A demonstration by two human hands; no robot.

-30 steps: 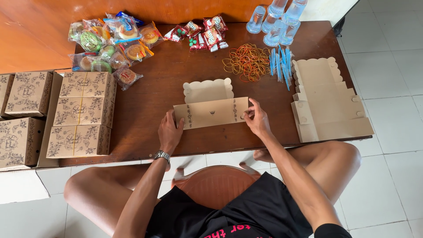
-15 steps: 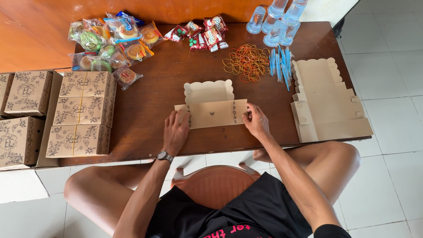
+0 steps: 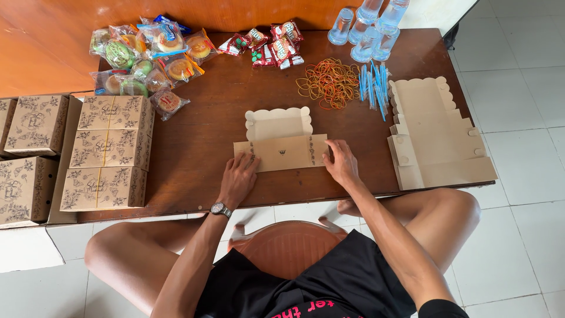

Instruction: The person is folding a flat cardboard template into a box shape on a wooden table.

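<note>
A flat cardboard box blank (image 3: 281, 144) lay near the middle of the brown desk (image 3: 200, 147). The left hand (image 3: 238, 178) pressed with spread fingers on its 8 o'clock corner, and the right hand (image 3: 341, 165) pressed flat on its 3 o'clock end; neither hand was clamped around it. At 3 o'clock a stack of unfolded blanks (image 3: 438, 135) rested. At 9 o'clock stood finished boxes (image 3: 109, 153).

Six printed boxes (image 3: 109, 154) – four water cups (image 3: 366, 26) – one flat carton (image 3: 281, 141).
</note>
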